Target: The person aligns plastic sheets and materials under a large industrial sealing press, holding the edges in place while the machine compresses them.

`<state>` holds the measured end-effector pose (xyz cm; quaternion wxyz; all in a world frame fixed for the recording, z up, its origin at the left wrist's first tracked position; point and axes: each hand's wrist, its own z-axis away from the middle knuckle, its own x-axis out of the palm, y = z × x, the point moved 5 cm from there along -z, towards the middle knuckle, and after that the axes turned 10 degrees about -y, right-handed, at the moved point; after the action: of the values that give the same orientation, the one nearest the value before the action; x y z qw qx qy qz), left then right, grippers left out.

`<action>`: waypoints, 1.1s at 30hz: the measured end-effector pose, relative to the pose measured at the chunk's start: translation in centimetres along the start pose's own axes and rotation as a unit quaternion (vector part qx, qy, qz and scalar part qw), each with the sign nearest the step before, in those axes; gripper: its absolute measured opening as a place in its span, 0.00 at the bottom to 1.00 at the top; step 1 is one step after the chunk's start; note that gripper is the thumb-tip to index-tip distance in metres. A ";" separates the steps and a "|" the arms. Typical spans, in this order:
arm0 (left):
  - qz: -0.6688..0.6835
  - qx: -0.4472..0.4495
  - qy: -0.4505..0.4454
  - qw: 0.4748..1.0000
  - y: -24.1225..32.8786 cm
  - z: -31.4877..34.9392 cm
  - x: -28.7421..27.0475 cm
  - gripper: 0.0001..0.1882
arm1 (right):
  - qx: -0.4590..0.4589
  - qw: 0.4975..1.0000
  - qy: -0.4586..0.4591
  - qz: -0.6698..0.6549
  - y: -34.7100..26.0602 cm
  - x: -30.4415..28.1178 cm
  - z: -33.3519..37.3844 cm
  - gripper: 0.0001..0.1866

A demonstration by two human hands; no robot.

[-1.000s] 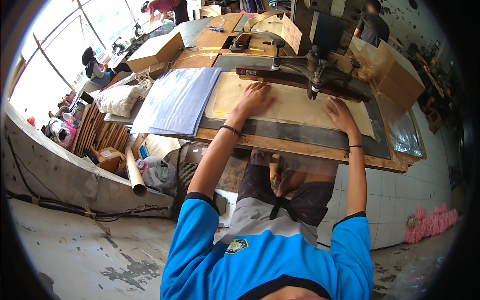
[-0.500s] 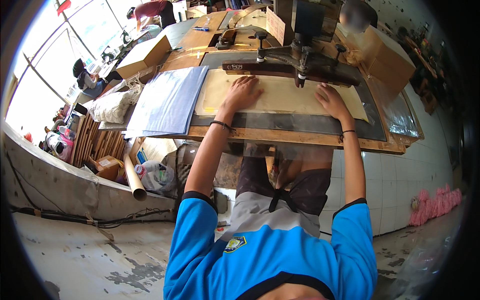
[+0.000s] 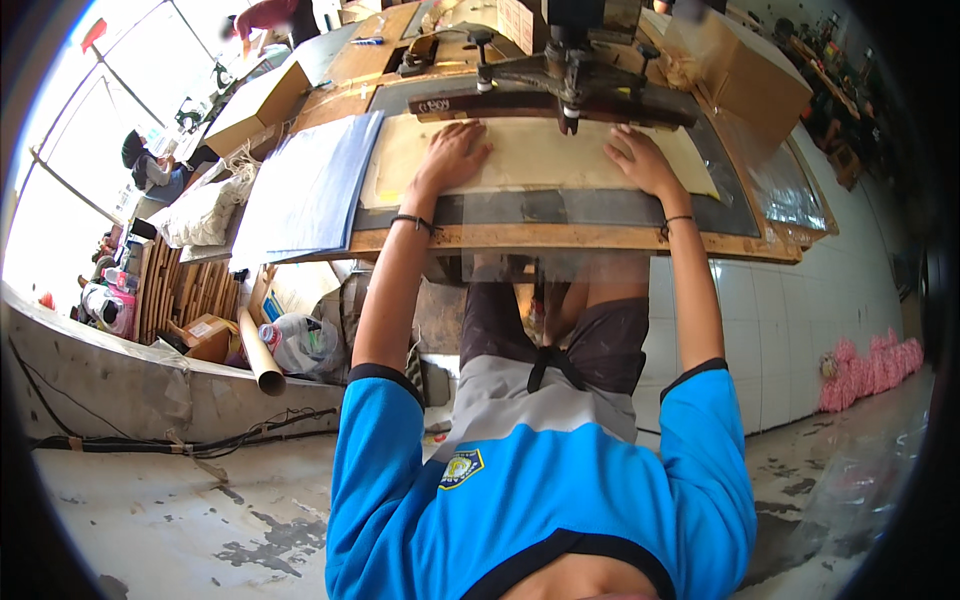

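Head view: a person in a blue short-sleeved shirt (image 3: 560,490) stands at a wooden worktop (image 3: 735,245), both arms stretched toward 12 o'clock. The left hand (image 3: 452,157), near 12 o'clock in the frame, lies palm down on the left part of a long tan sheet (image 3: 545,165), fingers extended, thumb apart, gripping nothing. The right hand (image 3: 645,165), between 1 and 2 o'clock, rests low over the sheet's right part, its thumb and fingers loosely parted and likewise holding nothing.

The tan sheet sits around 1 o'clock, on a dark mat (image 3: 735,208). Along its 12 o'clock edge runs a dark bar (image 3: 520,105) beneath a black metal bracket (image 3: 525,75); the fingertips of both hands are near it, though contact cannot be told. A clear plastic sheet (image 3: 560,270) hangs over the worktop's 6 o'clock edge, between the forearms.

At 10 o'clock, just beside the tan sheet, lies a stack of bluish sheets (image 3: 310,190). A cardboard box (image 3: 255,110) stands beyond it. A cardboard tube (image 3: 262,355) leans between 8 and 9 o'clock; a pink bundle (image 3: 870,373) lies on the floor just past 3.
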<state>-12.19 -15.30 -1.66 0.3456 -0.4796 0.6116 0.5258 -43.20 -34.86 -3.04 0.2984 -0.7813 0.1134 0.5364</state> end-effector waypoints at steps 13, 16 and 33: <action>0.005 -0.034 0.004 0.999 0.1 1.6 0.3 0.30 | 0.004 0.998 -0.017 -0.056 0.7 -0.2 1.2 0.35; -0.005 -0.028 0.013 1.000 -0.2 1.5 0.3 0.29 | 0.003 0.998 -0.012 -0.066 1.0 0.0 1.1 0.35; 0.070 -0.041 0.041 0.996 1.2 5.6 -0.8 0.25 | 0.023 0.995 0.033 -0.087 -1.1 -1.5 4.1 0.24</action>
<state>-13.51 -9.66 -1.69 0.2623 -0.4709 0.6353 0.5530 -46.42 -31.76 -2.35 0.3575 -0.7987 0.0673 0.4794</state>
